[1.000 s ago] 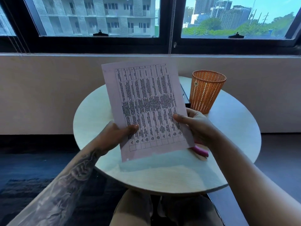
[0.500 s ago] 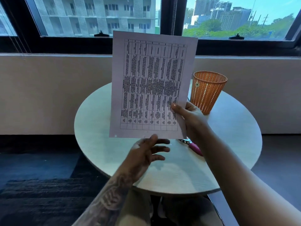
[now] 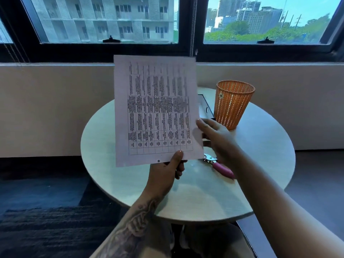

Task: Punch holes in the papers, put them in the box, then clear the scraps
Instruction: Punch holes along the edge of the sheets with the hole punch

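A printed sheet of paper with a table of text stands upright above the round table. A small punched hole shows near its bottom edge. My left hand pinches the sheet at the bottom edge, thumb on the front. To the right of the sheet, my right hand is spread with fingers apart and holds nothing. A hole punch with a pink handle lies on the table under my right hand. A dark box shows behind the sheet, mostly hidden.
An orange mesh basket stands upright at the back right of the table, beside the box. A low wall and windows run behind the table. Dark carpet lies to the left, and my knees are under the near edge.
My left hand has taken hold of the sheet's bottom edge. My right hand has let go of the sheet and opened beside it. The sheet dropped slightly.
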A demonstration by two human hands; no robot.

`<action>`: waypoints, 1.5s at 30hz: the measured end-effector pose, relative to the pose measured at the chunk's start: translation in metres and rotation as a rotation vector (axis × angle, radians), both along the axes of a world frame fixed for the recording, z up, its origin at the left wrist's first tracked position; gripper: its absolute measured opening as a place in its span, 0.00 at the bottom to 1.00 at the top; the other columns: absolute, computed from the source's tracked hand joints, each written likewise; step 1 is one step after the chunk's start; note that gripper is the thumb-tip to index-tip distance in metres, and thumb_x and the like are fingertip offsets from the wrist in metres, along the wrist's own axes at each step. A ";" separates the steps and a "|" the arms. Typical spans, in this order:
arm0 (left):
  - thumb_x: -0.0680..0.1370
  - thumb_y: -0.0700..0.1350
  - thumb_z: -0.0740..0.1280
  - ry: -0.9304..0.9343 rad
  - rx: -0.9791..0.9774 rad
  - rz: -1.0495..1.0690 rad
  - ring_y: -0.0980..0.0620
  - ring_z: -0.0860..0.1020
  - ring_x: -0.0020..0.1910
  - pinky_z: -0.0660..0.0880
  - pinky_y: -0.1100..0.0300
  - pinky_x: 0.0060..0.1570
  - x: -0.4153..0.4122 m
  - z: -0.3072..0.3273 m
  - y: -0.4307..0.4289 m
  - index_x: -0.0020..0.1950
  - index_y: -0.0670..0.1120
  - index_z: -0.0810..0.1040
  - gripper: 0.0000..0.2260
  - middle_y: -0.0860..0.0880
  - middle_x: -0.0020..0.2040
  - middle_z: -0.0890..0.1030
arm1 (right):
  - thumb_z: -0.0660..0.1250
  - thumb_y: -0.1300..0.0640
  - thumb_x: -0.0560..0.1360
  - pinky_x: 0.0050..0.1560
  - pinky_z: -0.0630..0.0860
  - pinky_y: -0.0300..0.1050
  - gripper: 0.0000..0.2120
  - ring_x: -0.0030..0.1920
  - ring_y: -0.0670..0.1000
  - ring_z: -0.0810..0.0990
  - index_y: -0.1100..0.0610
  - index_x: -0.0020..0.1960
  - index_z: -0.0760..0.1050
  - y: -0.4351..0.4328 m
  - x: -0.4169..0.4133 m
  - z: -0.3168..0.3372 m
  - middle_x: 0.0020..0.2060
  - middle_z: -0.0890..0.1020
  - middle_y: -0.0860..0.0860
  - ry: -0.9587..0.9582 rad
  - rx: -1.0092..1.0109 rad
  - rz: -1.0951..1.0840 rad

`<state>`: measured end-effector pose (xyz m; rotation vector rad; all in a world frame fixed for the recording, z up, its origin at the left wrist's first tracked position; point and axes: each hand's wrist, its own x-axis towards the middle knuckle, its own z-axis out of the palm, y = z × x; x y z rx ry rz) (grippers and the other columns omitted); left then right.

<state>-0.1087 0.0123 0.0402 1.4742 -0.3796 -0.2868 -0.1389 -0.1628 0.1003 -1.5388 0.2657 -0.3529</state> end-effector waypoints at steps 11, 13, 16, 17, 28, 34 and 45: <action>0.80 0.49 0.68 0.061 -0.080 0.236 0.50 0.73 0.29 0.70 0.56 0.30 0.021 -0.017 -0.001 0.39 0.40 0.83 0.15 0.47 0.29 0.78 | 0.65 0.29 0.71 0.62 0.72 0.50 0.36 0.65 0.53 0.71 0.47 0.72 0.69 -0.038 -0.044 -0.050 0.66 0.73 0.50 0.683 -1.269 -0.108; 0.80 0.48 0.68 0.062 -0.085 0.242 0.51 0.74 0.29 0.70 0.56 0.30 0.021 -0.016 -0.001 0.40 0.40 0.82 0.14 0.47 0.30 0.78 | 0.65 0.33 0.74 0.59 0.72 0.50 0.29 0.64 0.53 0.71 0.47 0.70 0.72 -0.040 -0.044 -0.049 0.64 0.74 0.50 0.711 -1.272 -0.139; 0.80 0.49 0.68 0.057 -0.077 0.257 0.51 0.74 0.29 0.70 0.56 0.30 0.021 -0.015 0.000 0.40 0.40 0.82 0.15 0.47 0.30 0.78 | 0.66 0.38 0.76 0.49 0.76 0.47 0.20 0.53 0.50 0.74 0.48 0.63 0.76 -0.042 -0.047 -0.046 0.53 0.76 0.47 0.747 -1.202 -0.097; 0.80 0.49 0.68 0.053 -0.072 0.264 0.51 0.74 0.29 0.70 0.57 0.30 0.022 -0.015 0.000 0.40 0.40 0.82 0.15 0.47 0.30 0.79 | 0.67 0.39 0.76 0.47 0.76 0.46 0.18 0.50 0.49 0.76 0.48 0.61 0.77 -0.041 -0.048 -0.045 0.51 0.77 0.47 0.725 -1.150 -0.094; 0.81 0.49 0.65 -0.066 0.040 0.329 0.54 0.75 0.25 0.74 0.55 0.33 0.028 -0.005 -0.008 0.36 0.42 0.82 0.18 0.50 0.27 0.79 | 0.57 0.40 0.73 0.45 0.78 0.54 0.29 0.42 0.57 0.82 0.63 0.60 0.76 0.013 -0.057 -0.040 0.42 0.82 0.57 0.394 0.014 0.253; 0.81 0.51 0.65 -0.097 0.074 0.344 0.55 0.76 0.25 0.75 0.56 0.32 0.025 -0.002 -0.013 0.36 0.43 0.81 0.18 0.52 0.26 0.79 | 0.57 0.39 0.78 0.42 0.78 0.51 0.28 0.41 0.54 0.81 0.64 0.56 0.77 0.029 -0.051 -0.045 0.43 0.82 0.57 0.345 0.023 0.257; 0.81 0.49 0.65 -0.086 0.042 0.358 0.55 0.76 0.26 0.73 0.57 0.30 0.022 0.001 -0.015 0.40 0.39 0.81 0.17 0.51 0.27 0.79 | 0.58 0.37 0.72 0.40 0.77 0.49 0.30 0.39 0.54 0.82 0.62 0.55 0.77 0.036 -0.047 -0.051 0.40 0.82 0.56 0.385 0.043 0.230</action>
